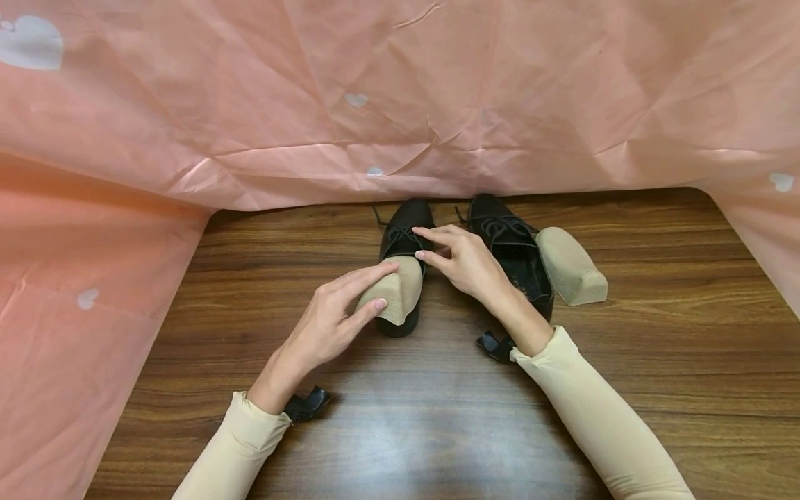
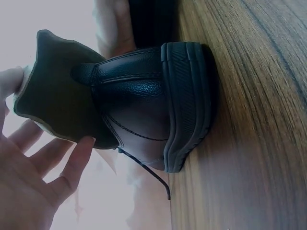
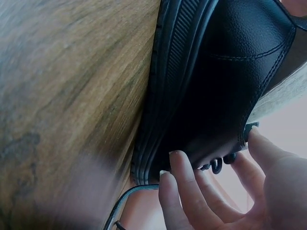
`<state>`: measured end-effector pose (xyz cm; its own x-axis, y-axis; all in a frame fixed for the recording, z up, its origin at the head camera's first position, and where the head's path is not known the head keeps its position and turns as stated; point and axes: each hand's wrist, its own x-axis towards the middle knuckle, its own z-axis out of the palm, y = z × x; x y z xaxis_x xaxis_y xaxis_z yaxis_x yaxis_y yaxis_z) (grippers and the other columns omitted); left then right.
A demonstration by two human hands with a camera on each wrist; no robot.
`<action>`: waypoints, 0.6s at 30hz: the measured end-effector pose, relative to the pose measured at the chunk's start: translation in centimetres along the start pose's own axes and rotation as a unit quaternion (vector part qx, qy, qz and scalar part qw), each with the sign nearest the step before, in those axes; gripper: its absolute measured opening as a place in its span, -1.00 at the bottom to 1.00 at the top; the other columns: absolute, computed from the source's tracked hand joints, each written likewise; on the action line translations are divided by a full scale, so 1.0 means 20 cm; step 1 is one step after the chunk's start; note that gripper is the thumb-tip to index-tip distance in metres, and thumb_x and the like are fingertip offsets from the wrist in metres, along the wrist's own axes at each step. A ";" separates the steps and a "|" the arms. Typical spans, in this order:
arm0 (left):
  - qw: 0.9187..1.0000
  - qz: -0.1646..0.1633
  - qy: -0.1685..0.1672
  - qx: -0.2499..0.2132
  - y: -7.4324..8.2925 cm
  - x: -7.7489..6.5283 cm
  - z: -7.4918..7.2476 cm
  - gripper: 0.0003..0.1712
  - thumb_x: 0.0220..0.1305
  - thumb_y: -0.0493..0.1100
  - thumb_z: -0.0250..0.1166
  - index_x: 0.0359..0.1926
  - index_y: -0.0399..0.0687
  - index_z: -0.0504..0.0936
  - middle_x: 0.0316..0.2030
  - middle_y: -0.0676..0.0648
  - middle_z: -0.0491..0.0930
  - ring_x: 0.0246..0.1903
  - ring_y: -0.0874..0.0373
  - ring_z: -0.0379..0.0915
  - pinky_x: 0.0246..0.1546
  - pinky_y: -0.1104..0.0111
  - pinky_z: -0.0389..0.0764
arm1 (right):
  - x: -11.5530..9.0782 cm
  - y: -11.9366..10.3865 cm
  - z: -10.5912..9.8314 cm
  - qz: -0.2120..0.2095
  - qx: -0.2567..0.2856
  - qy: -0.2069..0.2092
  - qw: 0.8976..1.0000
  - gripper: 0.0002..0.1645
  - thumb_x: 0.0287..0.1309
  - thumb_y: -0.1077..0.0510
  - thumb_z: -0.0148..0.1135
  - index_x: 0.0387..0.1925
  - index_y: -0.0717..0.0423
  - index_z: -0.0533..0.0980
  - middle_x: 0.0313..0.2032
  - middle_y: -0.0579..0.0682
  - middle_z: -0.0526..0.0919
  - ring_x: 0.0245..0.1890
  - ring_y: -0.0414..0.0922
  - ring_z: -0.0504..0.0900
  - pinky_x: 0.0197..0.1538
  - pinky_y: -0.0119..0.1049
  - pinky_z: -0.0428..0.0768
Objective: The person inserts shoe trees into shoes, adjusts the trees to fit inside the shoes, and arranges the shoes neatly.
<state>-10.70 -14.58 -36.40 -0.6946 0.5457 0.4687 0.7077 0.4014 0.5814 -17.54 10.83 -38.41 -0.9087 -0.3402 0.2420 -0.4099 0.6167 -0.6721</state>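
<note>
Hanging in creases along the back and both sides, a pink cloth (image 1: 400, 104) frames a wood-grained desk (image 1: 400, 403). Cream sleeves (image 1: 600, 410) reach in from the near edge. A pair of black lace-up shoes stands close to the cloth, toes pointing away: the left-hand shoe (image 1: 409, 214) in front of the person's two hands, the right-hand shoe (image 1: 521, 258) just beside it, its dark lining exposed. The left hand (image 1: 331, 316) pinches the broad rear end of a beige form (image 1: 406, 278), thumb on one edge, fingers along the other. The right hand (image 1: 465, 260), spread and loosely bent, is just beyond that form, thumb and forefinger apart at the left-hand shoe's throat, the other fingers near its side. The form lies directly within the left hand's grip, tilted in the shoe's opening, its rear end rising above the heel; how deep its front sits is hidden. A second beige form (image 1: 569, 267) lies on the desk along the outer side of the right-hand shoe, well apart from the left hand. Black wrist devices (image 1: 307, 404) show at the cuffs. Thin black laces (image 1: 400, 235) cross the left-hand shoe.
</note>
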 end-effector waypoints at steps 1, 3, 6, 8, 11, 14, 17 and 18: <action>1.000 0.002 -0.001 -0.001 0.00 0.00 0.00 -0.43 0.45 -0.10 0.21 0.44 0.12 0.38 0.32 0.11 0.44 0.28 0.18 0.38 0.29 0.27 0.38 | 0.00 0.00 0.00 0.000 0.000 0.000 1.000 -0.43 0.28 -0.11 0.29 0.31 -0.22 0.50 0.08 -0.03 0.62 -0.12 -0.11 0.69 -0.09 -0.15 0.62; 1.000 0.008 -0.002 -0.004 0.00 0.00 0.00 -0.41 0.45 -0.11 0.20 0.45 0.13 0.36 0.34 0.10 0.42 0.30 0.17 0.36 0.30 0.27 0.36 | 0.00 0.00 0.00 -0.001 -0.001 0.001 1.000 -0.43 0.27 -0.11 0.29 0.31 -0.22 0.50 0.08 -0.03 0.62 -0.12 -0.11 0.69 -0.09 -0.15 0.62; 1.000 0.018 -0.005 -0.006 -0.01 0.00 0.00 -0.43 0.46 -0.13 0.18 0.45 0.11 0.37 0.36 0.05 0.41 0.33 0.14 0.32 0.33 0.25 0.33 | 0.00 0.00 0.00 -0.005 -0.004 0.003 1.000 -0.44 0.28 -0.11 0.29 0.30 -0.21 0.51 0.09 -0.02 0.62 -0.12 -0.10 0.69 -0.08 -0.15 0.62; 1.000 0.025 -0.007 -0.008 -0.01 0.00 0.00 -0.46 0.47 -0.15 0.17 0.43 0.08 0.40 0.36 0.02 0.40 0.35 0.10 0.30 0.34 0.24 0.32 | 0.00 -0.01 0.00 -0.006 -0.005 0.005 1.000 -0.44 0.28 -0.11 0.29 0.30 -0.20 0.51 0.09 -0.02 0.62 -0.12 -0.10 0.69 -0.07 -0.14 0.62; 0.999 0.032 -0.009 -0.019 -0.02 0.00 0.00 -0.49 0.46 -0.18 0.18 0.39 0.05 0.45 0.35 0.00 0.42 0.36 0.05 0.30 0.35 0.23 0.31 | 0.01 0.00 0.00 -0.003 -0.006 0.005 1.000 -0.44 0.27 -0.12 0.29 0.30 -0.19 0.52 0.10 -0.02 0.62 -0.12 -0.09 0.69 -0.07 -0.14 0.62; 0.999 0.032 -0.009 -0.028 -0.01 0.00 0.00 -0.50 0.44 -0.19 0.20 0.37 0.04 0.47 0.32 -0.01 0.45 0.35 0.03 0.31 0.35 0.23 0.31 | 0.00 0.00 0.00 0.000 -0.006 0.004 1.000 -0.43 0.28 -0.12 0.29 0.30 -0.20 0.52 0.10 -0.02 0.62 -0.13 -0.08 0.69 -0.08 -0.14 0.63; 0.999 0.030 -0.011 -0.031 -0.01 0.00 0.00 -0.50 0.43 -0.21 0.21 0.36 0.04 0.48 0.30 -0.01 0.47 0.34 0.05 0.32 0.35 0.22 0.31 | 0.00 0.00 0.00 0.002 -0.005 0.003 1.000 -0.44 0.28 -0.12 0.29 0.30 -0.21 0.52 0.09 -0.02 0.62 -0.13 -0.09 0.69 -0.08 -0.14 0.63; 0.999 0.031 -0.012 -0.031 -0.01 0.00 -0.01 -0.49 0.42 -0.23 0.20 0.36 0.04 0.48 0.30 -0.02 0.47 0.34 0.06 0.32 0.34 0.22 0.32 | 0.00 0.00 0.00 0.002 -0.004 0.002 1.000 -0.44 0.28 -0.13 0.29 0.30 -0.21 0.52 0.09 -0.02 0.62 -0.13 -0.09 0.69 -0.08 -0.14 0.63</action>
<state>-10.93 -14.72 -36.42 -0.6465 0.5857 0.4889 0.7388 0.3209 0.5926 -17.49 10.78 -38.36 -0.9103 -0.3348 0.2434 -0.4077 0.6238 -0.6668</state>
